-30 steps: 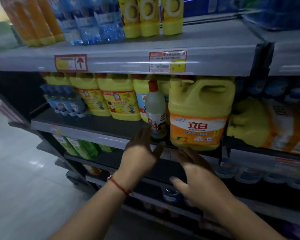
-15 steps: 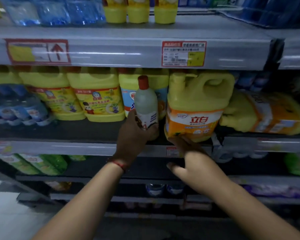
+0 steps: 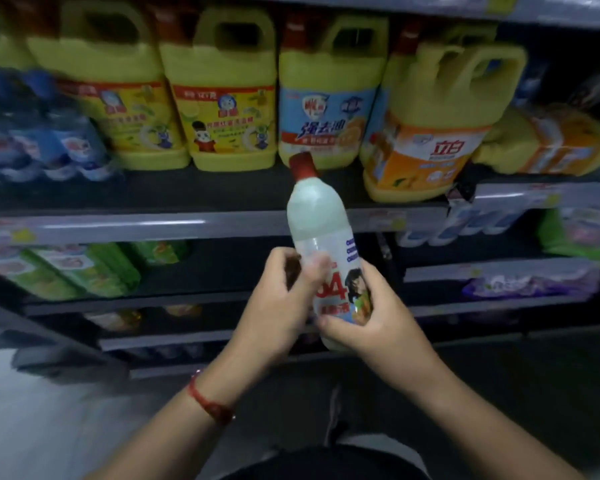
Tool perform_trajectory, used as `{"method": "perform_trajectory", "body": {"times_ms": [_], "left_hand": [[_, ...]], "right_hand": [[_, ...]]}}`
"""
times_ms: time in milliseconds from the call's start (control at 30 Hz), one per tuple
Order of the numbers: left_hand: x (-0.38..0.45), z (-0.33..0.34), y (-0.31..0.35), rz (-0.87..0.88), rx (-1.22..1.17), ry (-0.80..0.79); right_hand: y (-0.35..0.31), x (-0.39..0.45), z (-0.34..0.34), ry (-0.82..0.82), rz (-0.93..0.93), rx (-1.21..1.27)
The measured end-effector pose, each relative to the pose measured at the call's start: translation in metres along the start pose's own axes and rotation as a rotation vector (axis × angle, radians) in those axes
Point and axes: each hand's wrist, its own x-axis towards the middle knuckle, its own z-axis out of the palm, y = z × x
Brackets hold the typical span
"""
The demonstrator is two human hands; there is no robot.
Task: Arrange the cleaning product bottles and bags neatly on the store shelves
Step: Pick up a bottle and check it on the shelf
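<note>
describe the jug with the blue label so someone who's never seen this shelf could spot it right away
Look at the dark shelf that carries a row of big yellow handled jugs, above the white bottle held in both hands. Count along that row to the jug with the blue label, directly behind the bottle's red cap. Its neighbours wear yellow or orange labels; only this one has a light blue label with an orange slice pictured.

Bottle [image 3: 321, 237] before the shelf [image 3: 187, 225], jugs [image 3: 329, 95] behind.

Left hand [image 3: 274, 306], right hand [image 3: 378, 320]; both curled
</note>
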Motion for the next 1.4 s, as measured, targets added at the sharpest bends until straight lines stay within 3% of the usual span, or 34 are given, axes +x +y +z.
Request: {"method": "perform_trajectory", "body": {"times_ms": [133, 267, 533, 733, 1200, 1400], "left_hand": [[-0.008, -0.008, -0.021, -0.265, -0.393, -0.077], [-0.017, -0.014, -0.038, -0.499, -0.708, -0.131], [-0.028, -0.016, -0.067, -0.597, -0.932, -0.177], [-0.032, -0.013, -0.069, -0.532, -0.752, -0.213], [-0.034, 0.04, -0.048, -0.232, -0.193, -0.264], [-0.048, 0.106, -0.025, 0.052, 0.339, -0.377]], "right_hand": [[0.021, -0.029, 0.024, -0.03, 0.188, 0.136], [0.032, -0.053, 0.044, 0.004, 0.286, 0.119], [0.036, -0.075, 0.049, 0.074, 0.394, 0.015], [0.04, -0.083, 0.049, 0.11, 0.429, -0.04], [0.066, -0.111, 0.013, 0.136, 0.379, 0.164], [0.089, -0.137, -0.021, 0.212, 0.418, 0.252]]}}
